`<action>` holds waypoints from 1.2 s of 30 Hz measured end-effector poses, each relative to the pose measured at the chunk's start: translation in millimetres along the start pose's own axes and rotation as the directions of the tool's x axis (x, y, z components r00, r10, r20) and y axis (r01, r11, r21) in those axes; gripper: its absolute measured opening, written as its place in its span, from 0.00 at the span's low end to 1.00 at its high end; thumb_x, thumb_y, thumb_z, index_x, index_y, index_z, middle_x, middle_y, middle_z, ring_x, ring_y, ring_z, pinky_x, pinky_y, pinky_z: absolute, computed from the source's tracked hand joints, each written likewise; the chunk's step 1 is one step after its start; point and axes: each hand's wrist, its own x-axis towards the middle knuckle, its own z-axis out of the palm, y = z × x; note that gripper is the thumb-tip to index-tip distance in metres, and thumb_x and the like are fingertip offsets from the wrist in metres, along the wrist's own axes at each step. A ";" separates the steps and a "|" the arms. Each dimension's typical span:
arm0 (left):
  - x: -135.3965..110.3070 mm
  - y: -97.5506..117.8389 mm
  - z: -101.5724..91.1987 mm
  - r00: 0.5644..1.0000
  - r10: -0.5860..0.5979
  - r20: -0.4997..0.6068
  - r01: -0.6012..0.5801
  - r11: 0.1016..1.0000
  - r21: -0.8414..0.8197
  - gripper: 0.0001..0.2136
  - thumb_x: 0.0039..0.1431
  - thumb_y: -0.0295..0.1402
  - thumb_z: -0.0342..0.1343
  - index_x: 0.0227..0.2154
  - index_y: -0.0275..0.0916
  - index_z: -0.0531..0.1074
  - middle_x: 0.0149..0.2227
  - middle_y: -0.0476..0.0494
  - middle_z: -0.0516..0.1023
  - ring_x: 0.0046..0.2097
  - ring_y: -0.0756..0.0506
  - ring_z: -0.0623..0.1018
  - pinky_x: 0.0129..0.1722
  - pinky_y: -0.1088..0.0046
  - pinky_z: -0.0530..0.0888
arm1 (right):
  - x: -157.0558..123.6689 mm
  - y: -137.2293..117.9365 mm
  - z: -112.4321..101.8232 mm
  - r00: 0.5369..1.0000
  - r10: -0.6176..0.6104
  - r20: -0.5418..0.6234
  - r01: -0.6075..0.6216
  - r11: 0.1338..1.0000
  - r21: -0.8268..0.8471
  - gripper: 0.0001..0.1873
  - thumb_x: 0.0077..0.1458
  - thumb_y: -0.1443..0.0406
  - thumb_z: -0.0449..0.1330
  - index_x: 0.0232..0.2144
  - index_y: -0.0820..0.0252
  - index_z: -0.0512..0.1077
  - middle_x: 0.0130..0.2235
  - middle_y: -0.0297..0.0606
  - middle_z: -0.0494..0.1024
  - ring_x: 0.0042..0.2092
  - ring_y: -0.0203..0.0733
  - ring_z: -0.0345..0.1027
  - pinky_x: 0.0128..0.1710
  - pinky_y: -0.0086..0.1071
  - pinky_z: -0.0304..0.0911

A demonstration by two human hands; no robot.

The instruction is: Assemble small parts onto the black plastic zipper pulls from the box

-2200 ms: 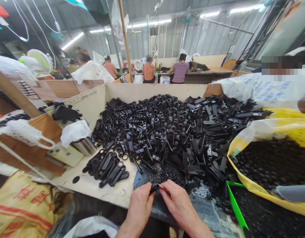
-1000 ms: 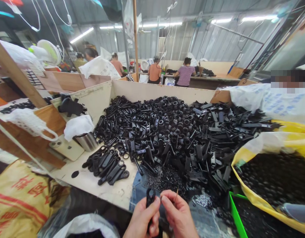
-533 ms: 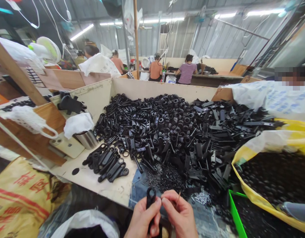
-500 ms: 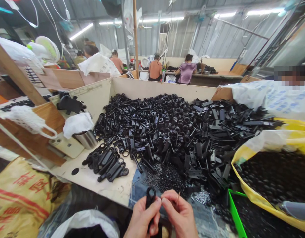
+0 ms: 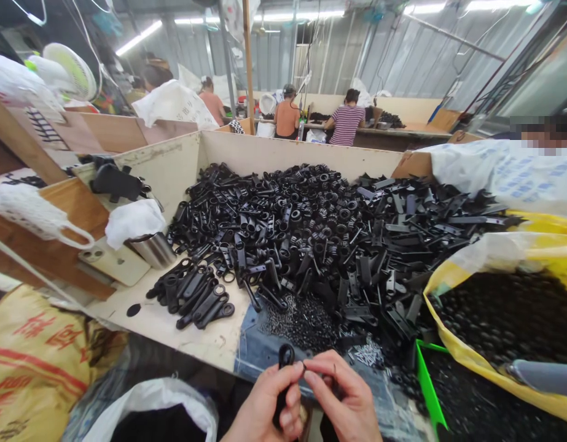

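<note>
Black plastic: a slim black plastic lever (image 5: 285, 357) with a ring-shaped end stands upright at the near edge of the bench, ring end up, between the two hands.
Left hand: the left hand (image 5: 265, 408) has its fingers clenched round the lever's lower shank, with the thumb pressed high, just under the ring.
Right hand: the right hand (image 5: 345, 402) has thumb and forefinger pinched together, touching the lever beside the left thumb. What they nip, if anything, is too small to tell.
Just behind: a heap of tiny grey metal bits (image 5: 306, 319) lies on a blue cloth.
Beyond: a big pile of black plastic levers and strips (image 5: 311, 239) fills a pale wooden tray (image 5: 265, 156).
Left of the pile: a neat cluster of matching levers (image 5: 191, 298) lies side by side.
Right: a yellow plastic sack (image 5: 495, 258) holds small dark parts.
Doing it well, as I judge it: brace the left thumb close to the ring so the lever cannot twist. Work with the right fingertips only, and stay over the cloth so a dropped bit is easy to find.
</note>
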 end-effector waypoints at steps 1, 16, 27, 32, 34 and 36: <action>0.4 -1.1 0.8 1.000 -0.009 -0.004 0.009 1.000 0.014 0.28 0.17 0.44 0.79 0.11 0.38 0.63 0.08 0.60 0.61 0.11 0.60 0.55 0.14 0.81 0.49 | -0.9 0.1 -1.4 1.000 0.000 0.001 0.000 1.000 -0.021 0.05 0.60 0.63 0.65 0.35 0.52 0.83 0.31 0.36 0.80 0.29 0.38 0.73 0.26 0.24 0.66; 9.6 -13.7 0.8 1.000 0.011 -0.029 -0.008 0.998 0.070 0.23 0.32 0.43 0.76 0.21 0.40 0.65 0.12 0.60 0.65 0.14 0.59 0.55 0.18 0.78 0.44 | -10.6 -1.9 -7.1 0.990 0.133 -0.044 -0.137 0.987 -0.085 0.14 0.61 0.52 0.64 0.32 0.55 0.81 0.31 0.38 0.79 0.26 0.39 0.68 0.25 0.28 0.63; 9.8 -15.2 -13.5 0.984 0.064 0.168 -0.112 0.951 0.289 0.16 0.35 0.30 0.60 0.33 0.38 0.71 0.20 0.52 0.76 0.17 0.54 0.66 0.20 0.76 0.58 | -3.9 -1.7 -17.2 0.999 0.030 0.019 -0.026 0.984 -0.176 0.05 0.61 0.62 0.64 0.34 0.55 0.79 0.32 0.37 0.79 0.26 0.37 0.69 0.23 0.27 0.62; 9.7 -19.8 -26.7 0.978 0.098 0.183 -0.163 0.910 0.382 0.17 0.42 0.29 0.60 0.39 0.39 0.67 0.23 0.53 0.76 0.22 0.53 0.71 0.26 0.76 0.62 | 1.3 -1.9 -18.5 0.973 -0.156 0.169 0.198 0.943 -0.269 0.06 0.61 0.68 0.61 0.38 0.56 0.78 0.33 0.39 0.80 0.29 0.39 0.74 0.26 0.27 0.68; 6.5 -17.9 -27.4 0.980 0.085 0.180 -0.159 0.879 0.449 0.16 0.46 0.30 0.59 0.39 0.39 0.66 0.24 0.53 0.76 0.24 0.52 0.71 0.27 0.75 0.62 | 3.6 -2.8 -17.8 0.967 -0.176 0.186 0.226 0.927 -0.298 0.06 0.61 0.68 0.61 0.39 0.55 0.78 0.34 0.38 0.80 0.27 0.38 0.72 0.27 0.28 0.69; 3.1 -14.8 -25.9 0.976 0.097 0.194 -0.184 0.842 0.507 0.14 0.48 0.32 0.58 0.39 0.39 0.66 0.22 0.54 0.73 0.24 0.51 0.70 0.28 0.75 0.62 | 5.4 -4.0 -16.8 0.962 -0.187 0.198 0.243 0.918 -0.314 0.06 0.61 0.68 0.61 0.39 0.55 0.77 0.34 0.37 0.80 0.25 0.37 0.71 0.27 0.28 0.69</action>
